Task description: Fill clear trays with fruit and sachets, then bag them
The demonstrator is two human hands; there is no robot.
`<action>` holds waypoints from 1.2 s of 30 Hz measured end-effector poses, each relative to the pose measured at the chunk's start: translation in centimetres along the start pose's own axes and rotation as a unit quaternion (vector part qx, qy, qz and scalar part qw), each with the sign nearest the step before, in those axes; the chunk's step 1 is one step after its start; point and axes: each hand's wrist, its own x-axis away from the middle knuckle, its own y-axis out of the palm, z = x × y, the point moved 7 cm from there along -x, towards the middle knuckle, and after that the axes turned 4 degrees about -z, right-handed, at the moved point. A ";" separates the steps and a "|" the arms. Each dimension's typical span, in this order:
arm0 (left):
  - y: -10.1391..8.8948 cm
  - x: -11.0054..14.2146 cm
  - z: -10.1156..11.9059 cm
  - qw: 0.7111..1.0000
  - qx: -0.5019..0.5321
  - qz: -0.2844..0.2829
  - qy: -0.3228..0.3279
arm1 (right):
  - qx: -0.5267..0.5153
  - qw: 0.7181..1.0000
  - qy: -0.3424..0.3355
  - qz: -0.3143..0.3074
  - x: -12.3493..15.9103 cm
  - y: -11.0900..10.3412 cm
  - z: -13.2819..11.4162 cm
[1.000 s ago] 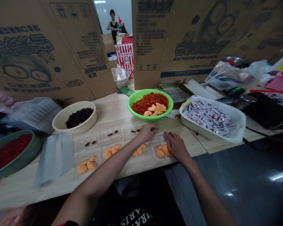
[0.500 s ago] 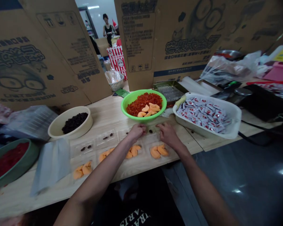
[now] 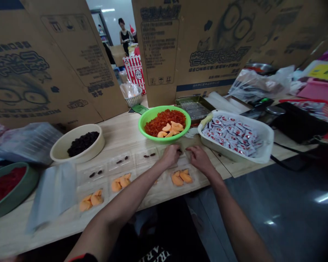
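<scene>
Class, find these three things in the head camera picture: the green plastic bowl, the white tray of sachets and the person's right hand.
green plastic bowl (image 3: 141,125): head view, on its left rim.
white tray of sachets (image 3: 269,142): head view, on its right wall.
right hand (image 3: 199,159): head view, on the back of the hand.

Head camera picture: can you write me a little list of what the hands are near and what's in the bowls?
left hand: over a clear tray
right hand: just above orange slices
green bowl: red bits and orange slices
cream bowl: dark dried fruit
white tub: red-and-white packets
</scene>
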 end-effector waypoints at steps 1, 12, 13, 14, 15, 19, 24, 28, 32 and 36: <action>-0.2 0.1 -0.2 1.000 -0.014 0.003 -0.004 | 0.000 1.000 0.003 0.002 0.2 -0.1 0.2; -1.4 -0.2 -0.5 0.999 -0.049 -0.003 -0.014 | 0.049 0.995 0.013 -0.084 -2.1 1.9 -2.3; -1.4 -0.3 -0.5 0.999 -0.039 0.002 -0.017 | 0.053 0.995 0.015 -0.087 -2.1 2.2 -2.3; -1.5 -0.2 -0.5 0.999 -0.027 0.013 -0.021 | 0.055 0.995 0.015 -0.088 -2.0 2.3 -2.3; -1.7 0.0 -0.6 0.999 -0.011 0.028 -0.026 | 0.056 0.995 0.012 -0.087 -1.9 2.5 -2.3; -3.1 2.5 -2.0 0.991 0.084 0.086 -0.059 | 0.069 0.993 -0.026 -0.097 -1.5 2.9 -2.9; -7.1 9.3 -5.2 0.942 0.290 0.097 -0.139 | 0.066 0.994 -0.019 -0.082 -1.2 3.1 -2.7; -13.4 16.4 -9.2 0.762 0.581 0.191 -0.213 | 0.035 0.997 -0.054 -0.030 -1.1 1.6 -2.7; -21.1 22.1 -13.2 0.651 0.659 0.305 -0.221 | 0.003 0.992 -0.109 0.071 -2.8 -4.1 -4.0; -26.9 25.5 -16.1 0.606 0.672 0.380 -0.191 | 0.077 0.991 -0.052 0.096 -10.3 -9.1 -4.2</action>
